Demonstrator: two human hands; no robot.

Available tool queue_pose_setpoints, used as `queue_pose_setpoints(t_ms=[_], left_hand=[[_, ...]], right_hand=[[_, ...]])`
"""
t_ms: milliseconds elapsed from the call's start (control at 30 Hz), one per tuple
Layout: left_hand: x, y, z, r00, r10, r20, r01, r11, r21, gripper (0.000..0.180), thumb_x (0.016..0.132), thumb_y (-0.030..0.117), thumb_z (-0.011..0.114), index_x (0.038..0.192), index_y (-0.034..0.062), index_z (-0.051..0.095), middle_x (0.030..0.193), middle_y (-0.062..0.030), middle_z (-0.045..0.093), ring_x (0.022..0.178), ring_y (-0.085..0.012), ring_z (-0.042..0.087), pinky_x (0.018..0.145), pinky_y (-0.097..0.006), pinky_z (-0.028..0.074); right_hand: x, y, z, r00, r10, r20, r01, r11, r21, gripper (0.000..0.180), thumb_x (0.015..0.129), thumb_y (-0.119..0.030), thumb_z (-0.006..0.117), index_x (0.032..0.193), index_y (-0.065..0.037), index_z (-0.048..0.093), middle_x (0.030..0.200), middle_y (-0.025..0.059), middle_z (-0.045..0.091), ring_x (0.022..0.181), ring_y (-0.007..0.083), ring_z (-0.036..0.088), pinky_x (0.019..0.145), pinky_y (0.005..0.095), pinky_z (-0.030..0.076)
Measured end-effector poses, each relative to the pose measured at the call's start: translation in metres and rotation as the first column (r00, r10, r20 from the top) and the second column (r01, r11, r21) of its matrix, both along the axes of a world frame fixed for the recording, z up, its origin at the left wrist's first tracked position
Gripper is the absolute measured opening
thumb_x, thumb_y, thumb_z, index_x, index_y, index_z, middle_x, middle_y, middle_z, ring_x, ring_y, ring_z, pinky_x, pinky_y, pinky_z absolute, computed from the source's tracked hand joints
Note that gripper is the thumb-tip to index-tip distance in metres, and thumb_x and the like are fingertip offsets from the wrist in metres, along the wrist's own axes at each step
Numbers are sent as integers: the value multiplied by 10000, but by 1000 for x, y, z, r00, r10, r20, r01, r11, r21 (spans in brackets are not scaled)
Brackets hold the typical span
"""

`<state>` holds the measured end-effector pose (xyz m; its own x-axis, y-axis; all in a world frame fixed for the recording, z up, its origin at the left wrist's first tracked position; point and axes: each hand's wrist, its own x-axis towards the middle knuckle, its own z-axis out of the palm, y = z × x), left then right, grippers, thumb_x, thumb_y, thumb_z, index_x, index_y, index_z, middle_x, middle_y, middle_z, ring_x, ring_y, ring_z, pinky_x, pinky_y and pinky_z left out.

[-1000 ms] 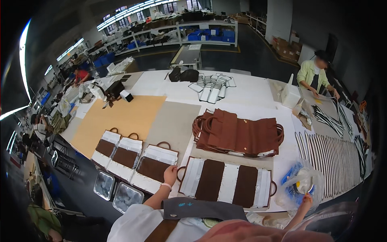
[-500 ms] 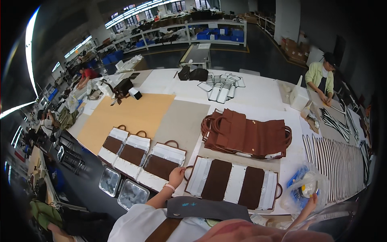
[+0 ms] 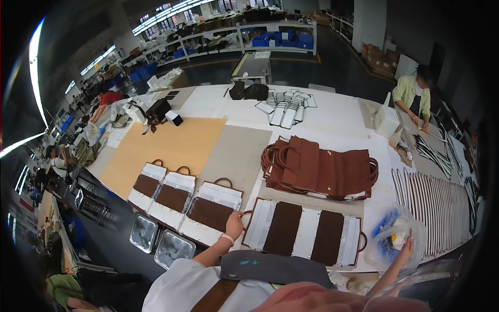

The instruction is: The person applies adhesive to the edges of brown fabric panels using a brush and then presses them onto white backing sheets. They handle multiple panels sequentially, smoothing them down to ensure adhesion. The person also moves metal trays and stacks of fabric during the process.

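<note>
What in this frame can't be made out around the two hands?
- Left hand, head view: its fingers rest at the edge of a brown-and-white bag panel; too small to tell any grip.
- Right hand: reaches at a clear plastic bag; the contents are blurred by the film.
- Flat double panel: its near edge is hidden by a dark garment.

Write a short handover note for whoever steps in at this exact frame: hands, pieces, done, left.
Left hand: resting on the near corner of a brown-and-white bag panel, by the handle loop of the wide panel.
Right hand: at a clear plastic bag; grip unclear.
Done: three small panels in a row, a brown stack behind.
Left: the wide panel lies flat, unstacked.
</note>
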<state>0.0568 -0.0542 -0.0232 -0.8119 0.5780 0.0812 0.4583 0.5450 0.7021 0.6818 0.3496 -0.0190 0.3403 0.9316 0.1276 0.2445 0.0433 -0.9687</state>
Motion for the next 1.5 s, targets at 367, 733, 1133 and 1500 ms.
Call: queue_pose_setpoints(t_ms=[367,733,1133,1500], left_hand=[[-4,2,-12,982,-14,188,2,998,65,177,830,175,589,865,10,641,727,-104,644,671,-201,620,636,-306,480],[-10,4,-13,986,-78,147,77,997,16,145,818,157,588,872,41,655,792,-139,649,730,-269,635,660,-342,497],[0,40,-12,975,-95,201,87,995,47,154,825,139,572,894,27,652,820,-136,645,753,-251,619,692,-334,486],[-37,129,-16,961,-273,-41,266,956,-124,286,717,152,655,988,63,630,966,-180,613,919,-356,569,816,-432,455]], right_hand=[[-15,-24,14,984,-74,-160,73,997,-14,314,779,5,480,1075,-21,581,1046,47,591,838,106,543,701,211,407],[-15,-37,9,954,-31,-300,23,999,-29,165,745,35,525,857,-39,622,716,-15,555,604,46,456,566,175,361],[-18,-38,16,943,-151,-296,148,988,-30,269,797,-3,498,1029,-33,631,996,31,630,683,46,500,573,157,378],[-12,-43,5,938,-19,-347,13,1000,-20,192,799,2,496,909,-45,646,988,25,619,703,59,489,612,185,381]])
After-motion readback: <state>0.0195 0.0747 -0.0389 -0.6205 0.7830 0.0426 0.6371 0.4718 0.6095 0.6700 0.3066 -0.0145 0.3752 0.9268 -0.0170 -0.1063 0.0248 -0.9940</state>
